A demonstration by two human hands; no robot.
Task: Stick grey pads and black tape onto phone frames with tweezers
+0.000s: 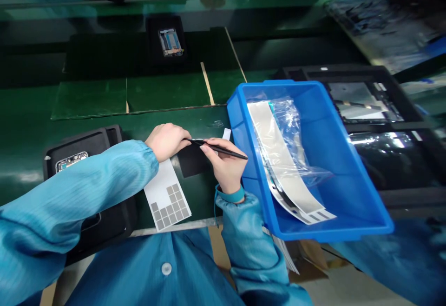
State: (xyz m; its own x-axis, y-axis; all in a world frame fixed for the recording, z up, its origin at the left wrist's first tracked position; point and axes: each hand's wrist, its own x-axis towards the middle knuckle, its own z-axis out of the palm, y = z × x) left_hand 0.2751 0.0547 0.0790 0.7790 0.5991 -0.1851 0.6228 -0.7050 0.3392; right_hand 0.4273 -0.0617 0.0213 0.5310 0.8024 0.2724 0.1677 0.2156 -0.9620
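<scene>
My right hand [226, 169] is closed round black tweezers [223, 149], whose tips point left towards my left hand [166, 140]. My left hand is curled shut at the tweezer tips; what it pinches is hidden. Beneath the hands lies a white sheet [167, 195] with several grey square stickers on it, next to a small black pad [191, 161]. Both arms wear blue sleeves.
A blue bin [331, 166] holding sticker strips in clear plastic stands right of my hands. A black fixture [87, 145] with a phone frame sits at left. Another black fixture [166, 41] rests farther back on the green bench. Black trays [383, 110] lie at right.
</scene>
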